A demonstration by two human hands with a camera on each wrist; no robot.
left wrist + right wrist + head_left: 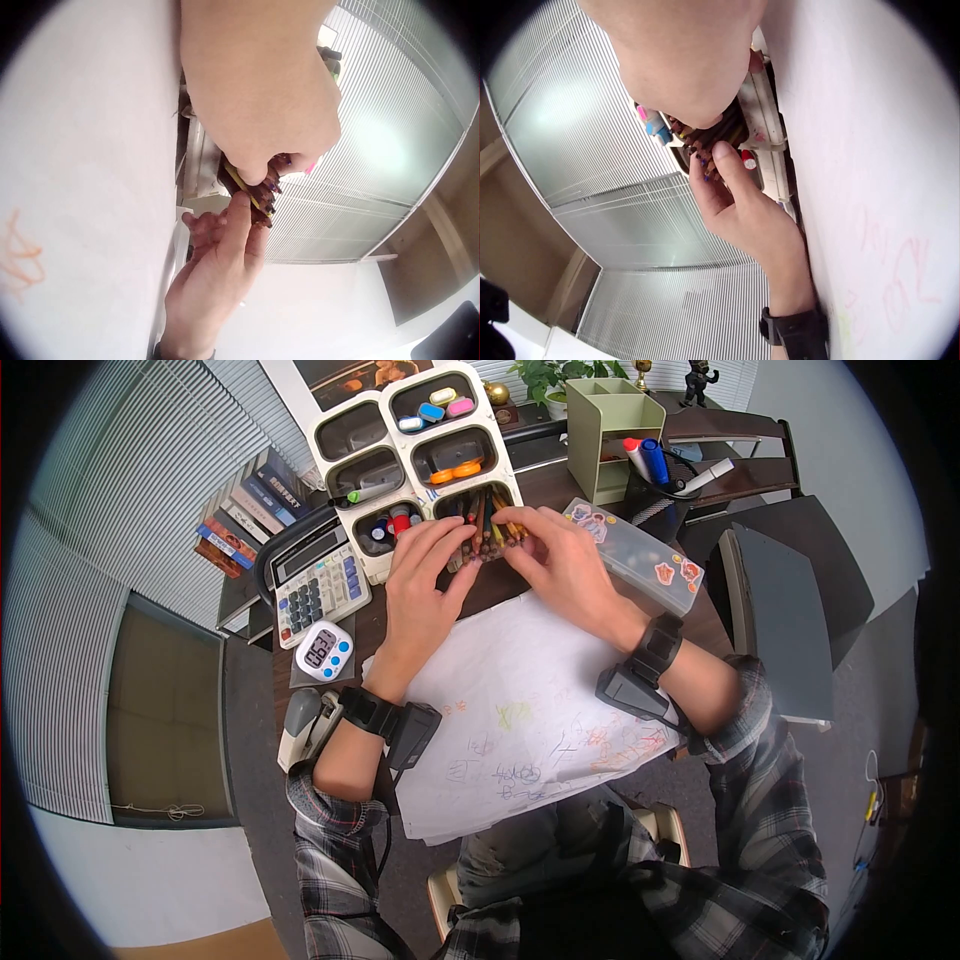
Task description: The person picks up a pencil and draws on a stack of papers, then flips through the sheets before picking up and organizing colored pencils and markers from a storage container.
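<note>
A bundle of coloured pencils (pixel 487 525) stands in the front right compartment of a white desk organiser (pixel 330 435). My left hand (pixel 432 570) grips the bundle from the left, fingertips on the pencil ends. My right hand (pixel 553 555) closes on it from the right, fingers curled over the tips. In the left wrist view my left hand (pixel 255 82) pinches the pencils (pixel 255 196), a yellow one among them, and the right hand (pixel 217 277) meets it with one long finger. The right wrist view has my right hand (pixel 682 60) on the pencils (pixel 705 139) and the left hand (pixel 750 217) below.
A scribbled white sheet of paper (pixel 530 700) lies under my wrists. On the left are a calculator (pixel 315 585), a timer (pixel 325 650) and a stapler (pixel 300 725). A clear stickered pencil case (pixel 635 555), a green holder (pixel 610 420) and markers (pixel 650 460) sit to the right.
</note>
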